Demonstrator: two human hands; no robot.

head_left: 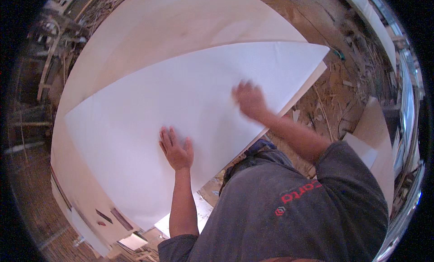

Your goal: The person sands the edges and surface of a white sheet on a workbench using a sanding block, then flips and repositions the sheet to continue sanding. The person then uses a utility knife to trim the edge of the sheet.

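Note:
A large white sheet point(149, 94) with a smooth face lies over a wider beige board point(181, 22). My left hand point(177, 151) rests flat on the sheet near its middle, fingers spread and nothing held. Farther right, my right hand point(249, 99) is over the same sheet, not far from its right edge. Motion smears its fingers, so whether they are curled or flat is unclear, and I see no tool in it. Along the right edge, a strip of the board shows beneath the sheet.
On the board's near left part lie two small dark strips point(122, 219). Scraps and a cord litter the brown floor point(316, 108) on the right. Boards point(373, 135) lean or lie at the far right. Cluttered wooden framing point(47, 67) stands at the left.

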